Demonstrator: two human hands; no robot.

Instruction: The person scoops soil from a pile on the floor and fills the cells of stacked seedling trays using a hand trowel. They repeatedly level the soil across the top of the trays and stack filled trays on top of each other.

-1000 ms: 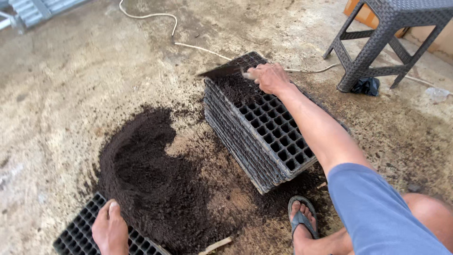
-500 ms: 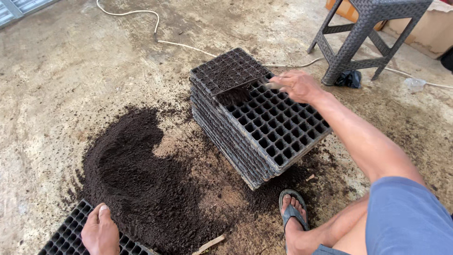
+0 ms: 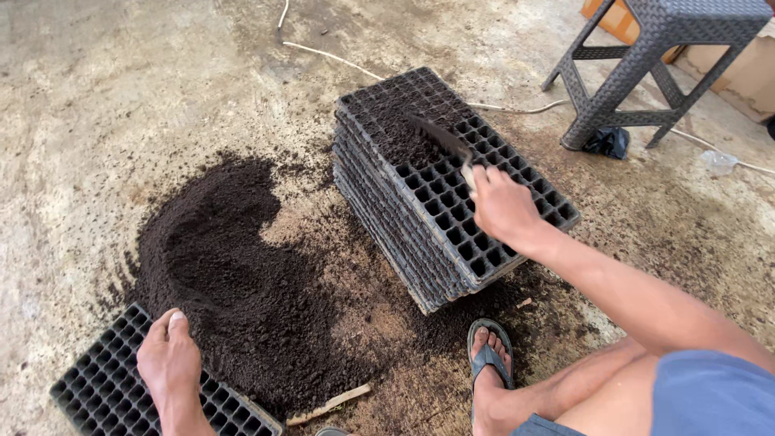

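Seed trays (image 3: 440,190), stacked right of the soil heap (image 3: 234,274), get soil spread across the top: right hand (image 3: 502,206) clamps a small scraper (image 3: 442,141); next, sweeping evenly. Left hand (image 3: 171,363) rests flat on another tray (image 3: 105,396).

- Right hand (image 3: 502,206), frame centre-right: fist closed, forearm extending to lower right.
- Left hand (image 3: 168,363), lower left: palm down, fingers flat.

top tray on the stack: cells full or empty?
Partly full: top tray has soil in its far cells; near cells show open and empty.
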